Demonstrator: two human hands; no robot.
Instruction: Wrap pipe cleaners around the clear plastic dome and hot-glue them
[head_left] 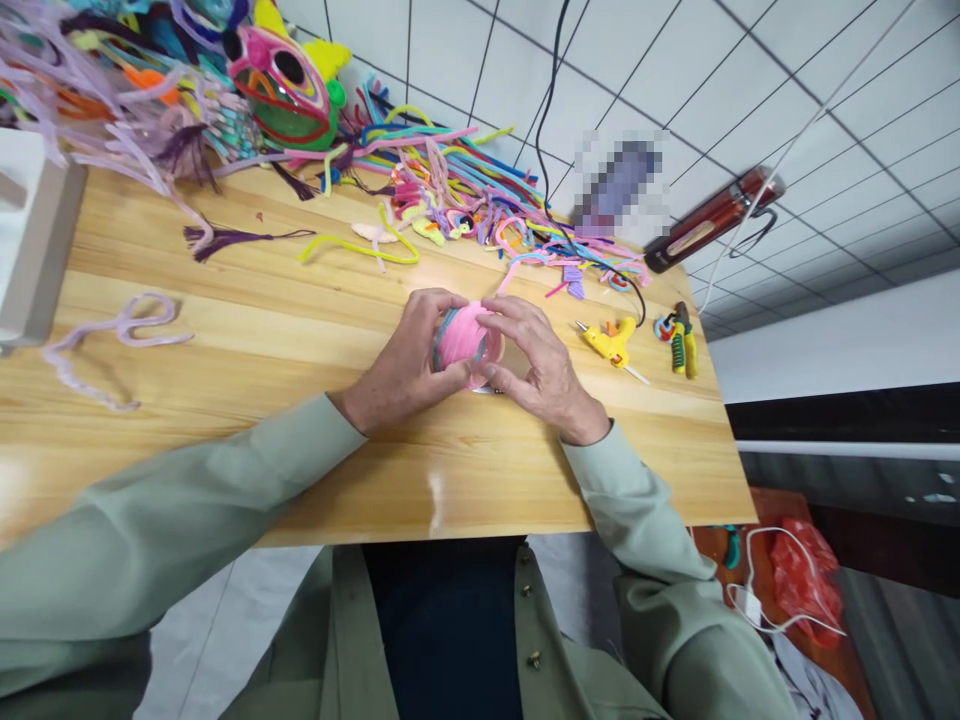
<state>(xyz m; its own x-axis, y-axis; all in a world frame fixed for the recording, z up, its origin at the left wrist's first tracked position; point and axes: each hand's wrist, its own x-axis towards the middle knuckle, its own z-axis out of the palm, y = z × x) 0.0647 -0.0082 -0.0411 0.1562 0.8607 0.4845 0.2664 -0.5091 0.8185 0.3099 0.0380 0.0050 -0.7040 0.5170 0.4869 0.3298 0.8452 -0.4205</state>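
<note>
My left hand (409, 365) and my right hand (536, 368) both grip a small round pink pipe-cleaner piece (461, 340) with a blue-grey rim. They hold it just above the wooden table (300, 340), near its middle. The fingers of each hand curl round its sides, left from the left, right from the right. A thin metal part shows under the piece, too small to name.
A heap of coloured pipe cleaners (450, 190) and a colourful mask-like figure (289, 85) lie at the far edge. A yellow glue gun (611, 343) and green-handled pliers (681, 340) sit to the right. A lilac pipe cleaner (112, 335) and a white box (30, 235) are on the left.
</note>
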